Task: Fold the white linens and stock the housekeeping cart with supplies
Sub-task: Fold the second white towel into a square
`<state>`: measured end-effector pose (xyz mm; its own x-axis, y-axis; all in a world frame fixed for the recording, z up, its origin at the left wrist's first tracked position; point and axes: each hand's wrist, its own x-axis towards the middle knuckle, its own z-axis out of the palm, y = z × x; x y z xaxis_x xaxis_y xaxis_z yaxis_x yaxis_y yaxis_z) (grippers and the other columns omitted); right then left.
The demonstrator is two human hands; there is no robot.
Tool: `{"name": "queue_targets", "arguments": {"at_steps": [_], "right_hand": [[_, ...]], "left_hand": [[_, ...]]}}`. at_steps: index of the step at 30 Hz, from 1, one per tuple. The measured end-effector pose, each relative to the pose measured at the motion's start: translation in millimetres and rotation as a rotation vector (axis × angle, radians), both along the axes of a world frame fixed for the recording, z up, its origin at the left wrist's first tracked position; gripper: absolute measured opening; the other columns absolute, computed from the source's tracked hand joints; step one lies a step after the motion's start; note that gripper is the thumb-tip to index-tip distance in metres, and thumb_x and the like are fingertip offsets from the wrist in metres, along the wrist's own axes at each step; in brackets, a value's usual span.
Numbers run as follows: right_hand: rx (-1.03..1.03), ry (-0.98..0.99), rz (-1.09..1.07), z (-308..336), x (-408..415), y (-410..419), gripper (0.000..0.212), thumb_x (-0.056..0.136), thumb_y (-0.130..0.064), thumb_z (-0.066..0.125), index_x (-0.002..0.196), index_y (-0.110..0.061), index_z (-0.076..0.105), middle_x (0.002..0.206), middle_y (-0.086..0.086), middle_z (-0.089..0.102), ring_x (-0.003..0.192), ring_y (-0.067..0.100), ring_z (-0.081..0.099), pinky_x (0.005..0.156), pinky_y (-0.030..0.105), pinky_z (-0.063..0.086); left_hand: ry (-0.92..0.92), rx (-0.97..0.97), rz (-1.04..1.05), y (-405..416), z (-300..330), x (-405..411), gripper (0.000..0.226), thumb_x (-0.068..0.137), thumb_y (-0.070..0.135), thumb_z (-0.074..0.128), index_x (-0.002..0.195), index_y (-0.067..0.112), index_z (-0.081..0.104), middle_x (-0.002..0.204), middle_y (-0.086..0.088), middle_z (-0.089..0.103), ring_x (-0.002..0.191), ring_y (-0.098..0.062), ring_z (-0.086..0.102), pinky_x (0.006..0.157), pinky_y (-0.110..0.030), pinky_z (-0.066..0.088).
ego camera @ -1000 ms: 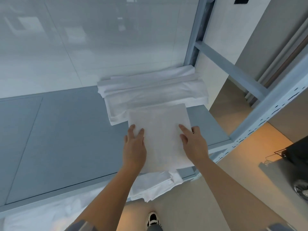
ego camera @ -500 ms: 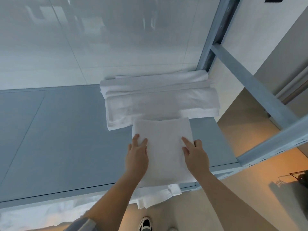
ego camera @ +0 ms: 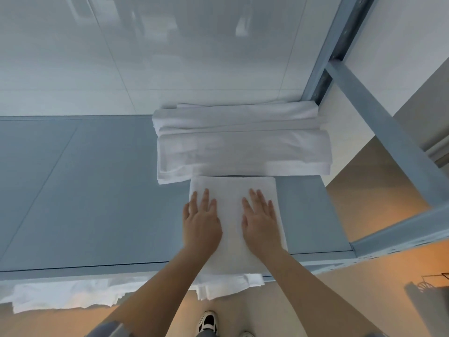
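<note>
Two flat palms on one folded white towel (ego camera: 233,215), smoothing it down.

We've got our left hand (ego camera: 201,222) and right hand (ego camera: 261,223) spread with fingers straight, gripping nothing, probably pressing the fold crisp. The towel lies on the blue-grey shelf (ego camera: 97,203) near its front edge, just in front of the stack of folded linens (ego camera: 243,147) by the wall. More white cloth (ego camera: 60,295) hangs below.

Bare forearms were seen, with grey short sleeves (ego camera: 107,330) cut off at the frame's 6 o'clock edge. A black-and-white sneaker (ego camera: 207,321) and grey trouser leg (ego camera: 206,334) were worn below.
</note>
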<state>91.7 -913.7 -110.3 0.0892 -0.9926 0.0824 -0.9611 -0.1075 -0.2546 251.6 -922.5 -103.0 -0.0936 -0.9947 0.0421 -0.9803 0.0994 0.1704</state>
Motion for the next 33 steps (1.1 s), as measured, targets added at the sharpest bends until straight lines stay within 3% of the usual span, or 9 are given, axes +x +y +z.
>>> {"name": "queue_targets", "arguments": {"at_steps": [2,4,10,13,17,19,22,29,33], "right_hand": [[0.100,-0.009,0.098,-10.8,13.9,-4.0,0.053,0.101,-0.031,0.029,0.152,-0.020,0.020,0.161,-0.003,0.000,0.148,0.017,-0.008,0.117,0.039,-0.013],[0.159,0.042,0.120,-22.0,19.5,-2.1,0.056,0.100,-0.041,0.015,0.153,-0.026,0.007,0.160,-0.009,-0.007,0.146,0.011,-0.016,0.115,0.040,-0.019],[0.199,0.089,-0.045,-32.1,-11.5,-10.3,0.065,0.095,-0.059,0.010,0.152,-0.032,-0.008,0.157,-0.011,-0.018,0.144,0.008,-0.019,0.117,0.043,-0.015],[0.289,0.068,-0.182,-29.1,-33.3,-11.3,0.067,0.096,-0.059,0.010,0.151,-0.029,-0.012,0.158,-0.010,-0.021,0.146,0.012,-0.015,0.118,0.047,-0.010],[0.189,0.137,-0.207,-16.6,-27.4,-27.4,0.063,0.100,-0.048,0.019,0.154,-0.018,0.004,0.161,-0.002,-0.009,0.148,0.017,-0.010,0.114,0.052,-0.014],[0.106,0.096,-0.064,-8.7,-9.4,-45.7,0.058,0.101,-0.040,0.027,0.153,-0.021,0.012,0.162,-0.004,-0.002,0.148,0.017,-0.008,0.114,0.049,-0.015],[0.188,0.096,0.114,-12.0,8.6,-58.6,0.055,0.102,-0.041,0.023,0.153,-0.027,0.006,0.161,-0.007,-0.007,0.147,0.014,-0.013,0.116,0.046,-0.015],[0.275,0.071,-0.104,-25.6,-37.6,-36.8,0.061,0.101,-0.049,0.014,0.152,-0.026,-0.009,0.159,-0.011,-0.015,0.145,0.008,-0.017,0.118,0.048,-0.009],[0.260,0.088,-0.022,-23.8,-26.0,-14.4,0.064,0.096,-0.058,0.013,0.151,-0.033,-0.010,0.156,-0.013,-0.021,0.144,0.010,-0.021,0.113,0.051,-0.018]], "left_hand": [[0.009,0.047,-0.104,-6.3,-9.0,-5.0,0.053,0.098,0.033,0.028,0.150,0.025,0.026,0.161,0.000,0.007,0.147,-0.027,-0.010,0.118,-0.042,-0.007],[0.018,0.138,-0.104,-8.1,-22.1,-1.5,0.057,0.097,0.047,0.014,0.152,0.036,0.005,0.161,0.005,-0.008,0.144,-0.021,-0.022,0.118,-0.042,-0.012],[0.059,0.204,-0.002,-11.2,-39.4,25.3,0.069,0.085,0.071,0.006,0.144,0.046,-0.020,0.157,0.012,-0.022,0.146,-0.021,-0.016,0.119,-0.042,-0.006],[-0.018,0.206,0.018,-10.0,-37.0,25.6,0.071,0.084,0.070,-0.001,0.147,0.041,-0.016,0.158,0.011,-0.018,0.147,-0.023,-0.014,0.116,-0.049,-0.014],[-0.082,0.070,0.032,-24.5,-19.2,9.5,0.064,0.093,0.048,0.017,0.151,0.022,0.021,0.160,0.000,0.014,0.148,-0.023,-0.007,0.108,-0.052,-0.027],[-0.031,0.055,-0.055,-37.7,-14.9,-1.8,0.060,0.095,0.040,0.025,0.152,0.021,0.017,0.161,0.002,0.010,0.147,-0.021,-0.013,0.109,-0.045,-0.028],[0.005,0.138,-0.132,-44.8,-21.5,-8.2,0.058,0.099,0.046,0.016,0.152,0.031,0.000,0.160,0.009,-0.006,0.144,-0.015,-0.021,0.115,-0.043,-0.018],[0.136,0.227,-0.014,-34.3,-33.0,23.2,0.061,0.098,0.051,0.023,0.151,0.038,-0.006,0.158,0.015,-0.016,0.146,-0.017,-0.016,0.119,-0.039,-0.004],[0.158,0.211,-0.001,-9.5,-37.7,25.5,0.067,0.094,0.058,0.023,0.151,0.037,-0.004,0.158,0.013,-0.016,0.147,-0.024,-0.012,0.119,-0.041,-0.001]]}}
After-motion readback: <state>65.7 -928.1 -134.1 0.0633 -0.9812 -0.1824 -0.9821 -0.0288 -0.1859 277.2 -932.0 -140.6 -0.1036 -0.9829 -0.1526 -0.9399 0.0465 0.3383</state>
